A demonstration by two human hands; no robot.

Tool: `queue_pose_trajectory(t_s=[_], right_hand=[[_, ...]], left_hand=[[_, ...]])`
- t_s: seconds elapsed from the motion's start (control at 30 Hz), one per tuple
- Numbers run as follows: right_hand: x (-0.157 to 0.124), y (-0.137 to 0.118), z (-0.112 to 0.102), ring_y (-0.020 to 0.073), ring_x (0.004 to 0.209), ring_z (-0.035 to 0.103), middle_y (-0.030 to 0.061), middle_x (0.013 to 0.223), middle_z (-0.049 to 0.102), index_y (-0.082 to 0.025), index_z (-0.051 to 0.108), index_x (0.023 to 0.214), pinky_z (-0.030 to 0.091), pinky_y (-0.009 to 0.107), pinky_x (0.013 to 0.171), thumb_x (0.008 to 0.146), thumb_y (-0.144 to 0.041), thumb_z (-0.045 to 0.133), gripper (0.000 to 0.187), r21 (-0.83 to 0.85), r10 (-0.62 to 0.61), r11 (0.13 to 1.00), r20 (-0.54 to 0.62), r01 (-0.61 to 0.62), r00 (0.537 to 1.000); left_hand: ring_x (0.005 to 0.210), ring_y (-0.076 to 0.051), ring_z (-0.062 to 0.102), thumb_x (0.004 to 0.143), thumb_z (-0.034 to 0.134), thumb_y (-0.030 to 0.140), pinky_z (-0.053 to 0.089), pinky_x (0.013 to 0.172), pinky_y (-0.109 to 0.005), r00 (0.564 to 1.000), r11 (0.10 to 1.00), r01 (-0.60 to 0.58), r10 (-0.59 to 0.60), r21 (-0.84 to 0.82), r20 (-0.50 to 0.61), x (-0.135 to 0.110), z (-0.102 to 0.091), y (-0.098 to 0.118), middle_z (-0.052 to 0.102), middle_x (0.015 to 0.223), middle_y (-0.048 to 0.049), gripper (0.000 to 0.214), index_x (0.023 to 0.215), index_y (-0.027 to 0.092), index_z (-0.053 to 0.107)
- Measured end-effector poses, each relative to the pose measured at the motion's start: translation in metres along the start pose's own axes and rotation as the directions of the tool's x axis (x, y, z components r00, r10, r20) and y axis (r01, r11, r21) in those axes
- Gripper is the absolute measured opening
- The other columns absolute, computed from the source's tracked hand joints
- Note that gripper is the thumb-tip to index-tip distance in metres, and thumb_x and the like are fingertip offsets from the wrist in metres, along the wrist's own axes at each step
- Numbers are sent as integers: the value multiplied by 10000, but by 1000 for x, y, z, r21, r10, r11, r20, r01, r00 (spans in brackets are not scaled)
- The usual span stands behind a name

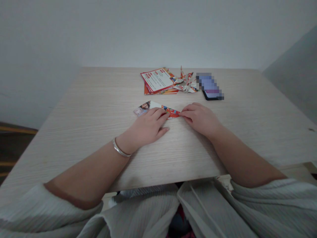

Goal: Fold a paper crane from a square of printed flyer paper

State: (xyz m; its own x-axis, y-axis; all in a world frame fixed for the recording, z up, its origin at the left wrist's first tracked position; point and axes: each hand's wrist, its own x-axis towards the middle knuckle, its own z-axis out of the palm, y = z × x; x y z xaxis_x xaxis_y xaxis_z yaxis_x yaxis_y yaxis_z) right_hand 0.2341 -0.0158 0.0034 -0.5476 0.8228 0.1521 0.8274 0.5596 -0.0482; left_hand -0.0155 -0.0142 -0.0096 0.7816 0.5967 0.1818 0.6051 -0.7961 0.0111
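Observation:
A printed sheet of paper folded into a flat triangle [151,106] lies on the wooden table [94,105]. My left hand [147,127] rests on its near edge, fingers pressed flat on the paper; a silver bangle sits on that wrist. My right hand [200,117] pinches the triangle's right tip with curled fingers. Part of the paper is hidden under both hands.
Behind the hands lie a stack of printed leaflets [158,81], several folded paper cranes [185,82] and a dark phone [210,88]. The table's near edge runs just above my lap. A plain wall stands behind the table.

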Motion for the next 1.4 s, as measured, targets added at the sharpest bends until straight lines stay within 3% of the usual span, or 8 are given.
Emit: queue_pose_trajectory(t_s=[0.23,0.47,0.83,1.07,1.4], right_hand=[[2,-2,-2,252,1040,652,105,1110,770,-182,800,1151,495,363,937,1011,-183,522,310,-28,10,1000,39,-9,999],[1,-2,-2,239,1033,654,94,1103,768,-201,799,1139,490,346,906,1007,-195,540,290,-36,29,999,22,-28,999],[0,-4,-7,247,1040,655,98,1128,773,-201,805,1096,485,358,908,1001,-197,532,289,-62,30,998,23,-29,999],[0,-5,-10,246,1037,666,72,1154,776,-227,794,1169,487,360,907,998,-211,547,301,-39,17,999,28,-16,999],[1,-4,-14,249,1000,678,84,1104,782,-204,830,1046,490,363,861,1004,-242,550,285,-83,75,994,46,-71,996]], left_hand=[[1262,-362,550,1043,456,463,463,1110,-505,999,999,8,-10,48,34,1,-1,2,594,1360,-243,602,1422,9,563],[1169,-343,554,1052,429,458,483,1037,-492,1000,997,-7,5,77,29,3,-4,5,619,1271,-196,559,1459,94,550],[1100,-337,550,1036,432,427,465,981,-500,997,996,55,-59,75,48,5,-9,11,634,1254,-194,514,1406,105,588],[1099,-350,562,1049,412,451,482,924,-483,996,991,43,-52,123,71,5,-12,13,635,1257,-192,554,1463,108,546],[1076,-341,566,1049,404,433,484,907,-476,997,990,37,-46,134,60,5,-13,14,652,1208,-186,533,1450,118,560]])
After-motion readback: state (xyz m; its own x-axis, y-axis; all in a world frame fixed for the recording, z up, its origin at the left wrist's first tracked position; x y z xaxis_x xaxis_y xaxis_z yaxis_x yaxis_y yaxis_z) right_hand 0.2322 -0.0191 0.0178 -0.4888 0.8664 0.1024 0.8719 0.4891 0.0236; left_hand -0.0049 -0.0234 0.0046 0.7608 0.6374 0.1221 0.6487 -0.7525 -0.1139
